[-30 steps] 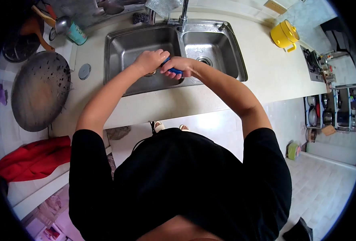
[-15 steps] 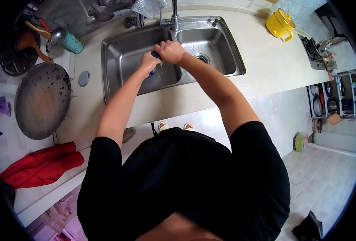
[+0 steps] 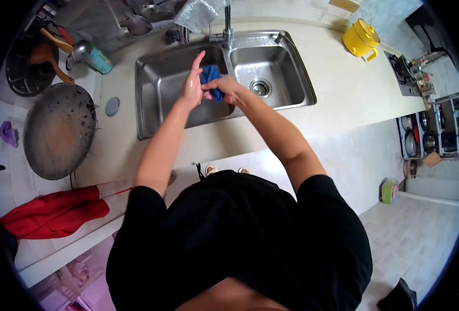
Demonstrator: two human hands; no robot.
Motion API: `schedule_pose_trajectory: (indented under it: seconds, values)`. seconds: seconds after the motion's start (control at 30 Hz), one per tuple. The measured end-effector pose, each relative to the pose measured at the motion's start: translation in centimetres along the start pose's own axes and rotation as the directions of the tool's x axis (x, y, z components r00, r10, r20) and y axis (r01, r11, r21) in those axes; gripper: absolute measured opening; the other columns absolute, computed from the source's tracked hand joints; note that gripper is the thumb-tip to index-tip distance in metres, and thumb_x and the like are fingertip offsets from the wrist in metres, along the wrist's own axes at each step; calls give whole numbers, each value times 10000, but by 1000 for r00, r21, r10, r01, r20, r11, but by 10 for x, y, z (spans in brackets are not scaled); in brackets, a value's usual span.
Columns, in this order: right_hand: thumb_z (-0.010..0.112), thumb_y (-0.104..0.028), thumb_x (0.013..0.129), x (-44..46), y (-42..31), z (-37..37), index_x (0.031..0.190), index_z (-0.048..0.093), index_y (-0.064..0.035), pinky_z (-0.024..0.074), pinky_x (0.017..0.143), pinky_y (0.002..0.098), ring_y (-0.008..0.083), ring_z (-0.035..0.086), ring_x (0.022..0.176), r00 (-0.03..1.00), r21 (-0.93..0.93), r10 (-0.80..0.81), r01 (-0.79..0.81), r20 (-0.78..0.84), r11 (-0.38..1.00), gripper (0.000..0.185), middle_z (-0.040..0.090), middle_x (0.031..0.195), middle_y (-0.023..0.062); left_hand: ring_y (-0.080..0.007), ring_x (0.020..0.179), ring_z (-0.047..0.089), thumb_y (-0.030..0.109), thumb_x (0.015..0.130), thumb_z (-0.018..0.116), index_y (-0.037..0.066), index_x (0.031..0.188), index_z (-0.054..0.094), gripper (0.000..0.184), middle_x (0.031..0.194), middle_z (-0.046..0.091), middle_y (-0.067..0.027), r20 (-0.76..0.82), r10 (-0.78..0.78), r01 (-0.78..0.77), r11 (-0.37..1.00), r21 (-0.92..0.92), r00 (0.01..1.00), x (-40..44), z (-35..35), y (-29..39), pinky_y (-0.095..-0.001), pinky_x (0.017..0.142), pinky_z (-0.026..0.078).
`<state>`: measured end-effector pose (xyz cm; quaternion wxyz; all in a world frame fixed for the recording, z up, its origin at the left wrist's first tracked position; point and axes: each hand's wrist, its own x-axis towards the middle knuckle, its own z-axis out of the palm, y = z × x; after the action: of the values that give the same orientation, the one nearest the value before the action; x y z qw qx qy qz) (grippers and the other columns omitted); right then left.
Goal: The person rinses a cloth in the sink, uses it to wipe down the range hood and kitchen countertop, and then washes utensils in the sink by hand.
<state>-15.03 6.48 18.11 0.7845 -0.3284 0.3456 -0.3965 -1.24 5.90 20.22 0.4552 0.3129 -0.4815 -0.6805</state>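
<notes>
Kitchen surface (image 3: 343, 93) is carrying a double sink (image 3: 273, 67), tap (image 3: 228, 37) standing behind. Bunched blue cloth (image 3: 212, 75) is being held up over the left basin (image 3: 157, 93), between the hands. Right hand (image 3: 225, 89) is holding the cloth, grip narrow around it. Left hand (image 3: 192, 85) is pointing fingers up, grip wide; can't tell if touching the cloth or just beside. Grey disc (image 3: 112, 107) is lying left of the sink; yellow pot (image 3: 360, 39) is standing well right.

A pale countertop (image 3: 338, 88) with a yellow pot (image 3: 359, 40) (lid on) and a flat grey disc (image 3: 112, 106)
</notes>
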Motion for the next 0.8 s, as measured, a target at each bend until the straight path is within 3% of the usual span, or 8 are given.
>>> schedule_pose_trajectory:
  seconds: [0.1,0.13,0.2,0.27,0.37,0.47,0.57,0.8]
  values:
    - [627,-37,741,-9,-20,-21,781,563,-13,439,448,199,103,523,535,997,-46,66,-65,30,997,79,558,672,44,-222,1325,170,39,704,458,236,1355,286,702,1439,179,-28,445,107,-449,396,801,889,-4,-10,12,-480,1053,139]
    - [621,-45,747,-22,-30,-15,769,558,-15,424,437,188,88,505,526,987,-52,120,-115,107,992,73,543,661,33,-223,1329,160,-19,677,464,244,1358,277,753,1440,178,-12,550,-7,-550,-25,835,835,-12,-2,26,-505,1054,121]
    - [628,-47,741,-17,-20,-23,760,553,-19,391,418,174,74,476,516,961,-135,232,-212,152,968,83,525,655,21,-245,1269,289,-5,686,549,221,1327,331,713,1357,337,-14,642,44,-614,-247,750,766,-14,6,36,-505,1006,267]
    - [621,-32,731,-39,-39,8,759,550,-16,358,401,162,65,456,507,925,-145,305,-278,224,950,78,521,658,21,-287,1047,518,57,699,573,165,1231,436,560,1193,499,-89,675,60,-676,-2,737,735,-6,17,54,-419,832,450]
    - [626,-84,726,-24,-36,-8,807,562,13,428,439,246,161,541,554,938,-461,297,-187,178,868,142,583,723,85,-316,793,602,138,723,582,97,1088,513,373,946,605,-146,424,-154,-447,-173,877,892,4,21,39,-389,657,492]
    - [583,-148,756,-36,-35,8,1020,532,30,492,582,374,310,612,722,879,-916,-295,301,374,-266,323,622,864,179,-327,770,610,230,696,619,47,913,573,287,837,614,-197,314,-117,-335,-294,895,942,1,31,23,-421,633,491]
    - [410,-175,834,-52,-45,17,1297,325,-37,494,655,424,340,616,796,971,-936,-202,54,131,-349,490,620,910,199,-335,812,602,233,653,646,3,750,607,253,793,613,-213,3,-51,-7,-69,998,999,-1,45,-2,-412,670,488]
    - [447,-234,813,-33,-10,-39,1093,469,-82,503,563,390,302,626,686,842,-717,-171,310,513,-624,319,615,730,147,-155,617,538,126,613,635,43,751,588,168,641,565,-38,-113,-304,288,628,723,946,-9,28,-58,-302,575,435]
